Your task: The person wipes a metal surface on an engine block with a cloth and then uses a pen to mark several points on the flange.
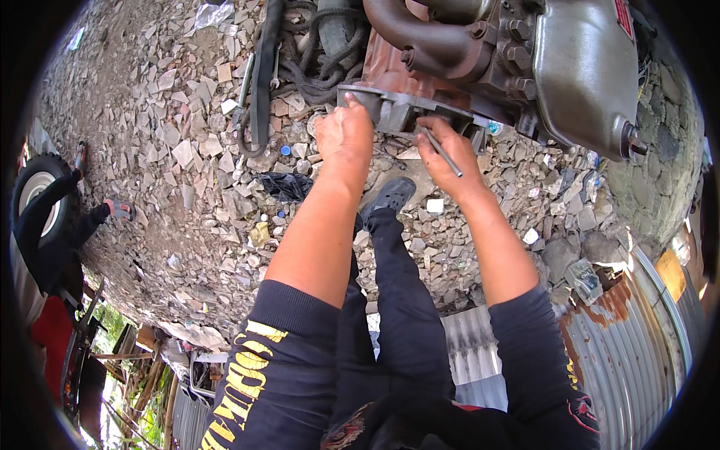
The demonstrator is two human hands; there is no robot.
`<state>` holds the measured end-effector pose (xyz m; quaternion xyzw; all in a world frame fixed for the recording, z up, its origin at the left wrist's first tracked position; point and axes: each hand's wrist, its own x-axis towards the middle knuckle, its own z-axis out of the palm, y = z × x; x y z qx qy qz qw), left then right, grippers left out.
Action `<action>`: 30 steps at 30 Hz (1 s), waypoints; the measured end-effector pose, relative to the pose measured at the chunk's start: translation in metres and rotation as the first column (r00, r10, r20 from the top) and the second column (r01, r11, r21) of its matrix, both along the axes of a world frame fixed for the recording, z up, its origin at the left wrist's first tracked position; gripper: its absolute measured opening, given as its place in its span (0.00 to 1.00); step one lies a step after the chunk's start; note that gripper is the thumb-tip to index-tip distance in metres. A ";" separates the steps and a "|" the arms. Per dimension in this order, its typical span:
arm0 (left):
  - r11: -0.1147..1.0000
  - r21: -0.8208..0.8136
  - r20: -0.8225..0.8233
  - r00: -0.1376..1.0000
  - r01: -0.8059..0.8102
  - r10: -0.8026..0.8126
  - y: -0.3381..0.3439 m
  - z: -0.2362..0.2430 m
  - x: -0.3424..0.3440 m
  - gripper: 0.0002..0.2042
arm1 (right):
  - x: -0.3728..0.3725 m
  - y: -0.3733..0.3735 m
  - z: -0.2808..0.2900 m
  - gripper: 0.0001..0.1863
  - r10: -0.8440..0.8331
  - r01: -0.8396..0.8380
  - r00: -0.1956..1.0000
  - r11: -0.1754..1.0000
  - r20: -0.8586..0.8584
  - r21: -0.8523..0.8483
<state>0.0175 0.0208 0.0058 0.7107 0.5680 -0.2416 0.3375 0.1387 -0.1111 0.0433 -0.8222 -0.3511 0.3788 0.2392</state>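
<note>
1. A person's left hand (343, 135) meets the left end of a grey metal flange (394, 111), index finger laid on its rim; whether the hand grips it cannot be told.
2. The right hand (466, 161) holds a slim metal rod (444, 154) pinched between thumb and fingers, its upper end close to the flange.
3. The flange sits at the near edge of an engine (465, 52), over stony ground (202, 247).
4. At upper right, a red label (623, 16) with pale print, too small to read, marks the engine's silvery cover (581, 67).
5. Bold yellow capitals run down the left sleeve (285, 360); a red-and-white emblem (583, 411) and partly hidden yellow lettering show on the right sleeve (529, 352).
6. A printed clear packet (583, 281), its wording illegible, lies beside rusted corrugated sheeting (626, 337).
</note>
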 end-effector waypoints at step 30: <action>0.984 0.161 0.040 0.996 0.074 -0.081 -0.012 -0.011 -0.009 0.21 | -0.003 -0.003 0.004 0.15 -0.023 0.011 0.997 0.987 0.075 0.158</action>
